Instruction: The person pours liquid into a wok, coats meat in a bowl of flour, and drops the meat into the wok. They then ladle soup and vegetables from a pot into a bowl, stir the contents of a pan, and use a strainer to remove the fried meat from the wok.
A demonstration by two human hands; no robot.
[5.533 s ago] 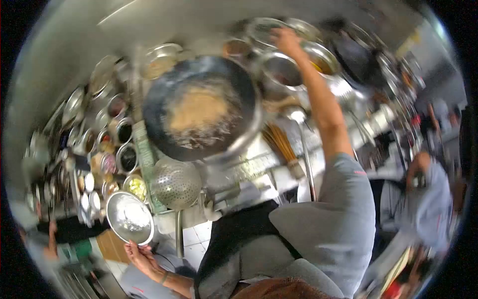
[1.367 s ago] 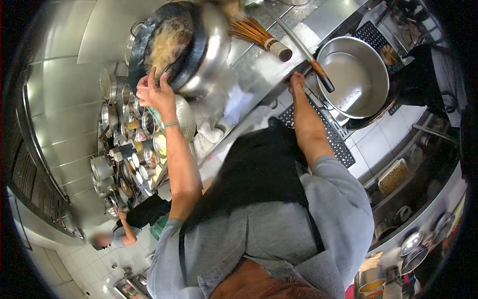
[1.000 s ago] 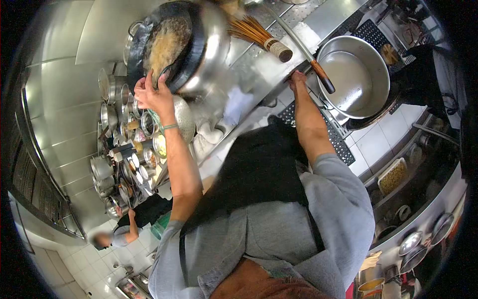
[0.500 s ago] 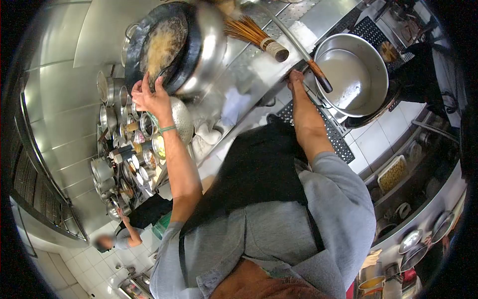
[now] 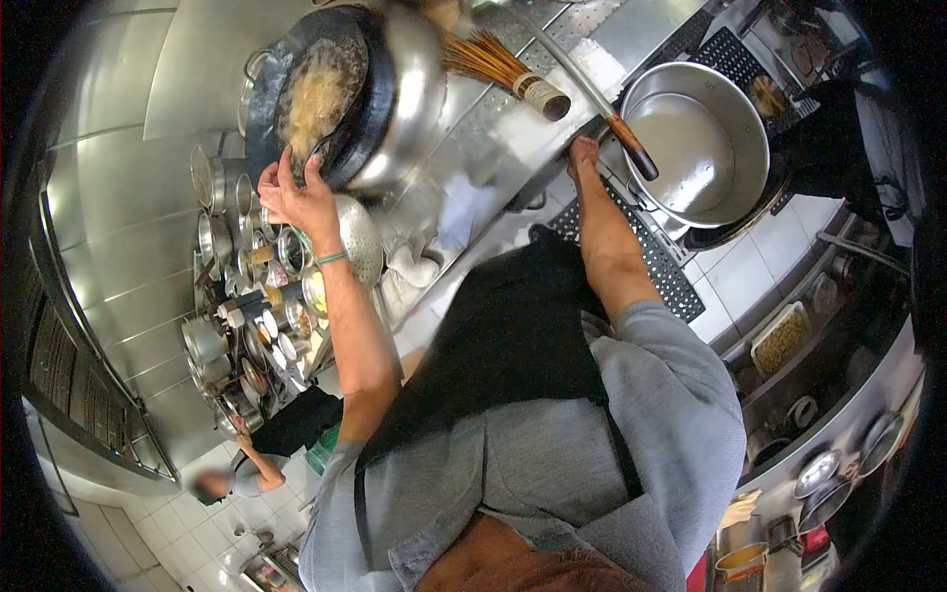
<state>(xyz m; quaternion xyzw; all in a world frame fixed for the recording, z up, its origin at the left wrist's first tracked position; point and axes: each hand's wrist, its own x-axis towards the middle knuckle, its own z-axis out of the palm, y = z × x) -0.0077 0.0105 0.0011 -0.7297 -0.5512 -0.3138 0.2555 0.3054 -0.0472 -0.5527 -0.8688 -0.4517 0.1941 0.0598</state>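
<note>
My left hand (image 5: 296, 197) seems clamped on the near handle of the wok (image 5: 373, 111), the food (image 5: 311, 99) in it frying golden but not yet lifted out, while my right hand (image 5: 584, 158) rests on the counter (image 5: 493, 148) by the ladle handle (image 5: 631, 148), fingers hidden.

This is a commercial restaurant kitchen. Stainless steel wall panels (image 5: 109, 227) fill the left of the frame. A steel cooking range (image 5: 513, 138) runs across the top and carries a large black wok (image 5: 326, 89) of yellowish food. Rows of open steel seasoning pots (image 5: 256, 296) crowd the centre left, a bamboo wok brush (image 5: 503, 69) lies at top centre, and a wide steel basin (image 5: 691, 138) sits upper right. A tray (image 5: 779, 340) at the right seems to hold more food, though it is small.
</note>
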